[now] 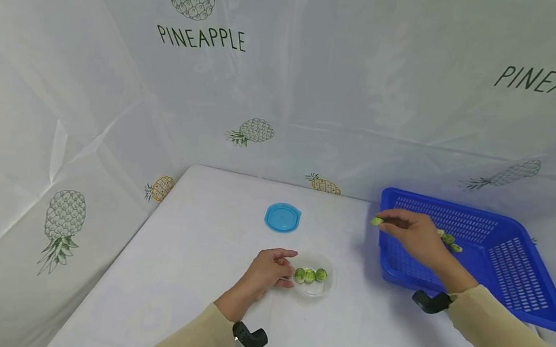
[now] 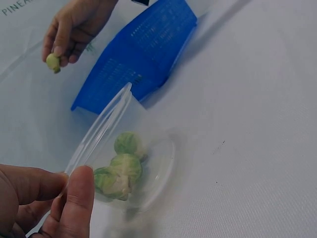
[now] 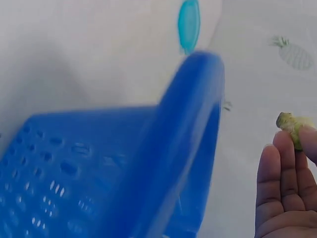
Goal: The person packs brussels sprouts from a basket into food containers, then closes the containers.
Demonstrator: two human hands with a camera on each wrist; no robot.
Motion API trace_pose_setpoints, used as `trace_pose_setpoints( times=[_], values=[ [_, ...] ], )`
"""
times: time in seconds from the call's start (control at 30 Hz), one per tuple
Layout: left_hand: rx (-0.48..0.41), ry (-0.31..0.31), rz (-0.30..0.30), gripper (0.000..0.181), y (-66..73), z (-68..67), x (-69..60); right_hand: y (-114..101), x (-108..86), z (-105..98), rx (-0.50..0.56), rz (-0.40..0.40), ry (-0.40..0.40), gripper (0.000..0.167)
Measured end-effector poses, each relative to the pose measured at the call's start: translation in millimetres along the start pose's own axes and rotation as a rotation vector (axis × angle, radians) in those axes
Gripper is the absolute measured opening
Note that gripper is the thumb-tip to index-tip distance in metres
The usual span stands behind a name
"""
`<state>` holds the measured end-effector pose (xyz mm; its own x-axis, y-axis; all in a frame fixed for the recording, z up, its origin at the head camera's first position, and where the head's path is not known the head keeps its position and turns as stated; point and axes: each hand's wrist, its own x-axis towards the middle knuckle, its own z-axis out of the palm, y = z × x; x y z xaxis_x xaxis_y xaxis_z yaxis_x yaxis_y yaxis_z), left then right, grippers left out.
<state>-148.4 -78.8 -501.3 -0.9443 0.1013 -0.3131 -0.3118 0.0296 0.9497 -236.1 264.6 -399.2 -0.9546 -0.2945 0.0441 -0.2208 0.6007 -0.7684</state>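
A clear round container [image 1: 312, 293] stands on the white table with three green sprouts [image 1: 310, 275] in it. My left hand [image 1: 266, 272] pinches its left rim between thumb and fingers, as the left wrist view shows at the container's rim [image 2: 94, 134]. My right hand [image 1: 417, 238] holds one sprout [image 1: 377, 221] by the fingertips, above the left edge of the blue basket [image 1: 529, 271]. Inside the basket lie several more sprouts [image 1: 448, 238]. In the right wrist view the held sprout [image 3: 292, 128] sits between thumb and fingers, beyond the basket's rim.
A light blue lid [image 1: 282, 218] lies on the table behind the container. White sheeting [image 1: 320, 75] with pineapple prints hangs behind and to the left of the table. The basket's raised rim lies beneath my right forearm.
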Motion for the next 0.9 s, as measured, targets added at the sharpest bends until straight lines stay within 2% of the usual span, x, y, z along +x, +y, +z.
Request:
trace_pose_setpoints(
  times=[0.23,0.43,0.9],
  values=[
    [0.003,0.0,-0.004,0.046,-0.7,1.1,0.1,0,-3.3,15,0.027,-0.05,0.002,0.03],
    [-0.006,-0.008,-0.01,0.046,-0.6,0.4,0.9,1,-5.1,26,0.063,-0.06,-0.008,0.028],
    [0.006,-0.017,-0.021,0.047,2.3,-1.3,1.1,-2,-14.2,65,0.185,-0.123,-0.048,0.024]
  ],
)
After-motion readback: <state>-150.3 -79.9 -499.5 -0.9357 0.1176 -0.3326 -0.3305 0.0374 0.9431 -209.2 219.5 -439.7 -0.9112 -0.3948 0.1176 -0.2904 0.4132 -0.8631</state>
